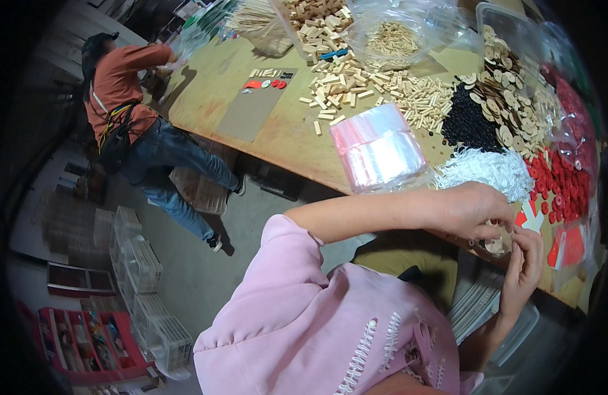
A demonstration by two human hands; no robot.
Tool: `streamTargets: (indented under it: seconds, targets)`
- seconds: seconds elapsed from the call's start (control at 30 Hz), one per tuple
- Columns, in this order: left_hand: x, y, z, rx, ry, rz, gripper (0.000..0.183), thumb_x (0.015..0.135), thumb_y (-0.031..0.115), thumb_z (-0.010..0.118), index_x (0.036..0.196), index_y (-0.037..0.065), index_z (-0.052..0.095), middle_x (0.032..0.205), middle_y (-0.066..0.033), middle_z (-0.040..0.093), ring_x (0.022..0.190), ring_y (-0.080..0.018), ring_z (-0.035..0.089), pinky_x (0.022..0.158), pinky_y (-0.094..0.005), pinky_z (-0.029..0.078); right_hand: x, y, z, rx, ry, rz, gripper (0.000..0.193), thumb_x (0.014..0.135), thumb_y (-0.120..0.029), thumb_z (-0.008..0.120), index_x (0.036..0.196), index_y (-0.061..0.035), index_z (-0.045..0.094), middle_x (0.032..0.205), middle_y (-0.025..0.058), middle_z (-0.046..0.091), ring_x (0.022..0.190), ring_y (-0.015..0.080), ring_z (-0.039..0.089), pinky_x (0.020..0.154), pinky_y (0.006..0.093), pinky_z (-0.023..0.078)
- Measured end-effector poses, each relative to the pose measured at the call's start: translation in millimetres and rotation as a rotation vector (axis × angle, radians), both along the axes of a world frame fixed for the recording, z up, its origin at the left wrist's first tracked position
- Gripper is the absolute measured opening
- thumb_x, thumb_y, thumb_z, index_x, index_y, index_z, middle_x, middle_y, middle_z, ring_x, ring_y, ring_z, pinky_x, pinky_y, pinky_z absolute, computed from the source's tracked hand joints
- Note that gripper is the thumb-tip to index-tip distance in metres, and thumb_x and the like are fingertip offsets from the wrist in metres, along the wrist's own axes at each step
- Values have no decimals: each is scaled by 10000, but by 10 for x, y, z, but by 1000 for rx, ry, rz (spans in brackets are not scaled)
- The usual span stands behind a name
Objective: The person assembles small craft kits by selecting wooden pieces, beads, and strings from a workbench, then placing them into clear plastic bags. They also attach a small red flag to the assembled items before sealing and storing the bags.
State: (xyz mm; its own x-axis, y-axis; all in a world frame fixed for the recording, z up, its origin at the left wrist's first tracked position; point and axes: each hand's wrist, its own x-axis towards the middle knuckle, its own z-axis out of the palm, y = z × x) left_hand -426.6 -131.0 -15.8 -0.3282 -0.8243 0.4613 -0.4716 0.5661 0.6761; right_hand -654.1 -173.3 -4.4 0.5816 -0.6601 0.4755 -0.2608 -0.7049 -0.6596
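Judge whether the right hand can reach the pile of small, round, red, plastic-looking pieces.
Probably yes: the red pile lies just beyond the right hand, with nothing tall between, though that hand looks busy beside the left hand.

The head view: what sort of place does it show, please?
Probably a small-parts workshop or packing room: the table holds heaps of wooden blocks, black beads and red discs, a stack of clear bags lies near its edge, and plastic crates stand on the floor.
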Motion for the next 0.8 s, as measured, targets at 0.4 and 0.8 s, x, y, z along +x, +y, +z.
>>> streamTargets:
  seconds: [0.4,0.8]
  targets:
    - [688,927,-22,-266,153,421,180,862,47,686,1041,45,704,905,-129,694,817,-326,685,738,-405,560,-150,14,-70,-12,42,-104,145,1012,58,513,1101,36,625,1200,161,633,1152,264,603,1052,364,445]
    - [2981,892,-271,-464,143,1075,155,945,137,703,844,21,684,649,-82,646,545,-132,617,518,-299,469,149,-66,-159,-92,77,-98,142,1046,21,508,1125,39,624,1203,132,637,1163,242,604,1066,375,446]
